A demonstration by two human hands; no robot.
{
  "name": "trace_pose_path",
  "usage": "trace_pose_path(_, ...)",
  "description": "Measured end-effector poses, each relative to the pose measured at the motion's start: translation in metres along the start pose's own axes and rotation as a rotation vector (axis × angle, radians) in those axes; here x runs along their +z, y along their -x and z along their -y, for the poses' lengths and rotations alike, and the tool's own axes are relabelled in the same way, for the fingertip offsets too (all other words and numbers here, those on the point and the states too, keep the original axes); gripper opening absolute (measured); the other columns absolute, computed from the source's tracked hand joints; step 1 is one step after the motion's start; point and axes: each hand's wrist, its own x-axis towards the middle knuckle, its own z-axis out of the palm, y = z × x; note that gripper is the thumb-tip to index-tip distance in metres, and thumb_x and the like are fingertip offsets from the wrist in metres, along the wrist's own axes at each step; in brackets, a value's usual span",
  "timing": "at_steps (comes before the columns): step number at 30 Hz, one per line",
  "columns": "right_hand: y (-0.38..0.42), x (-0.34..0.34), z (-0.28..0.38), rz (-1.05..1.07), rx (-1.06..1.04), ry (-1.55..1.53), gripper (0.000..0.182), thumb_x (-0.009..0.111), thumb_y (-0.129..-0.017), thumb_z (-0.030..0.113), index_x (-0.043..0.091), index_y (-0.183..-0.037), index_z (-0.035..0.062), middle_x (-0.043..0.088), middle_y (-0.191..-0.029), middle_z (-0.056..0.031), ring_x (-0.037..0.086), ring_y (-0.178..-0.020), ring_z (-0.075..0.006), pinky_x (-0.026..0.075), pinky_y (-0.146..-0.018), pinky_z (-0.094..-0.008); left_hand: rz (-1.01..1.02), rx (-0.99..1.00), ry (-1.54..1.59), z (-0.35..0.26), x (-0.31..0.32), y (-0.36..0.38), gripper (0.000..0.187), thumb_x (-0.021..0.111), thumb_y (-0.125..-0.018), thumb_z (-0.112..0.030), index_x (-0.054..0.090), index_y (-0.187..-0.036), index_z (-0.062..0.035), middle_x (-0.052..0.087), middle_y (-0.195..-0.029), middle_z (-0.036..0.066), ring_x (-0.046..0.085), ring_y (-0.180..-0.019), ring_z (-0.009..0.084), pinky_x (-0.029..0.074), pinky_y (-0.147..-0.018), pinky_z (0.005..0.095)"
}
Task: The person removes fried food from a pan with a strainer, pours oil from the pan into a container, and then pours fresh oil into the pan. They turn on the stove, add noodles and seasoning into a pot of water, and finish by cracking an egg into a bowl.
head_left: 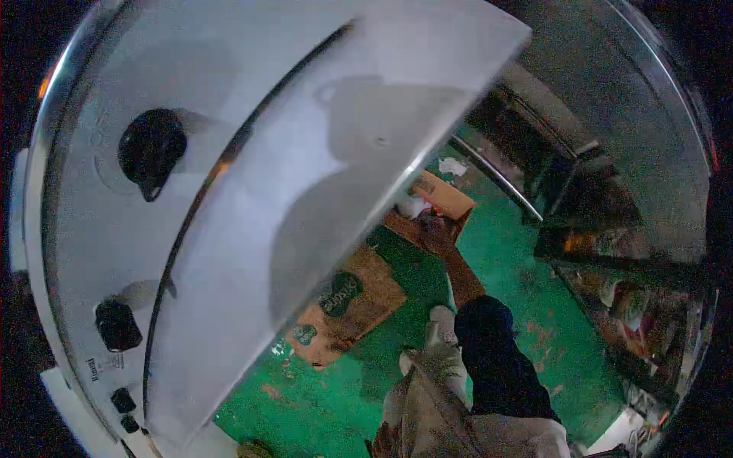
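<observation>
My right arm, in a dark blue sleeve (496, 343), reaches forward and down to an opened cardboard box (450, 195) on the floor. My right hand (434, 227) is at the box's opening, beside a white and red item (413, 206) inside. Dim light and blur hide its fingers and anything in them. Low at the bottom edge, my left hand (385, 441) lies against my pale trousers (427, 397). Its fingers look stretched out, and nothing shows in them. A flat piece of printed cardboard (374, 294) with dark round marks lies left of the box.
A large pale panel (229, 252) with a straight metal edge covers the left and upper view, bearing a round black fitting (152, 145) and smaller black ones. Scraps lie on the green floor (519, 305). Dark shelving or framework (580, 183) and a metal bar (500, 179) stand right.
</observation>
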Motion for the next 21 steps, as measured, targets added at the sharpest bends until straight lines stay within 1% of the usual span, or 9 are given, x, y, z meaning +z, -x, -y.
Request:
trace_pose_path(2,-0.004,-0.018,0.007,0.096,0.042,0.192,0.033,0.055,-0.081,0.027,0.057,-0.107,0.0054,0.058,-0.092,-0.0148,0.057,-0.084,-0.03,0.047,-0.073,-0.0418,-0.019,0.0,0.045,-0.009,-0.004,0.001,0.061,0.059,-0.081,-0.038,0.041,-0.13,-0.0054,0.038,-0.133,0.021,0.041,-0.119,0.0353,0.037,-0.096,0.045)
trace_pose_path(5,0.01,-0.078,0.015,0.188,0.067,0.114,0.032,0.055,-0.082,0.025,0.058,-0.107,0.005,0.059,-0.093,-0.0137,0.058,-0.084,-0.0277,0.047,-0.074,-0.0397,-0.097,0.021,0.131,-0.034,-0.004,0.031,0.06,0.059,-0.081,-0.039,0.042,-0.129,-0.0053,0.039,-0.132,0.02,0.041,-0.119,0.0342,0.037,-0.096,0.0443)
trace_pose_path(8,0.054,-0.17,0.031,0.208,0.002,-0.02,0.03,0.055,-0.083,0.024,0.058,-0.106,0.0046,0.06,-0.093,-0.0127,0.058,-0.085,-0.0253,0.047,-0.074,-0.0375,-0.241,0.166,0.218,-0.056,-0.012,0.065,0.059,0.058,-0.082,-0.039,0.042,-0.129,-0.0053,0.04,-0.132,0.02,0.042,-0.118,0.0331,0.037,-0.096,0.0436)
trace_pose_path(11,0.116,-0.275,0.065,0.276,-0.121,-0.186,0.029,0.056,-0.084,0.022,0.059,-0.106,0.0042,0.061,-0.094,-0.0116,0.058,-0.085,-0.023,0.047,-0.075,-0.0354,-0.565,0.397,0.123,-0.057,-0.024,0.121,0.059,0.058,-0.083,-0.039,0.043,-0.128,-0.0052,0.041,-0.131,0.019,0.043,-0.118,0.032,0.036,-0.097,0.0429)
trace_pose_path(14,0.188,-0.358,0.119,0.503,-0.215,-0.361,0.027,0.056,-0.085,0.021,0.059,-0.106,0.0038,0.062,-0.094,-0.0106,0.059,-0.085,-0.0206,0.047,-0.076,-0.0332,-0.869,0.313,0.168,-0.022,-0.031,0.19,0.058,0.058,-0.083,-0.039,0.044,-0.128,-0.0051,0.042,-0.131,0.018,0.043,-0.118,0.0309,0.036,-0.097,0.0423)
trace_pose_path(15,0.218,-0.377,0.143,0.597,-0.241,-0.413,0.027,0.056,-0.085,0.021,0.06,-0.106,0.0037,0.062,-0.094,-0.0102,0.059,-0.085,-0.0199,0.047,-0.076,-0.0325,-0.931,0.169,0.407,0.004,-0.016,0.213,0.053,0.056,-0.084,-0.038,0.046,-0.125,-0.0057,0.045,-0.127,0.016,0.045,-0.114,0.0291,0.038,-0.094,0.0411)
trace_pose_path(17,0.26,-0.432,0.208,0.793,-0.31,-0.529,0.026,0.056,-0.086,0.02,0.06,-0.106,0.0035,0.063,-0.094,-0.0095,0.059,-0.086,-0.0183,0.047,-0.076,-0.031,-0.983,-0.085,0.898,0.037,-0.022,0.263,0.044,0.052,-0.087,-0.036,0.052,-0.12,-0.0068,0.051,-0.119,0.012,0.05,-0.106,0.0255,0.042,-0.087,0.0389)
trace_pose_path(19,0.281,-0.481,0.288,0.935,-0.451,-0.677,0.025,0.056,-0.086,0.019,0.06,-0.106,0.0032,0.063,-0.095,-0.0088,0.059,-0.086,-0.0167,0.047,-0.077,-0.0296,-1.053,-0.291,1.597,0.038,-0.054,0.335,0.038,0.049,-0.088,-0.034,0.056,-0.116,-0.0088,0.058,-0.108,0.005,0.053,-0.094,0.0222,0.044,-0.078,0.0364)
trace_pose_path(21,0.288,-0.525,0.388,1.025,-0.618,-0.803,0.024,0.057,-0.087,0.018,0.061,-0.106,0.003,0.064,-0.095,-0.0081,0.06,-0.086,-0.0152,0.047,-0.077,-0.0282,-1.185,-0.257,1.93,0.146,-0.013,0.35,0.046,0.054,-0.083,-0.042,0.054,-0.114,-0.0091,0.056,-0.113,0.008,0.052,-0.103,0.0211,0.043,-0.083,0.0374)
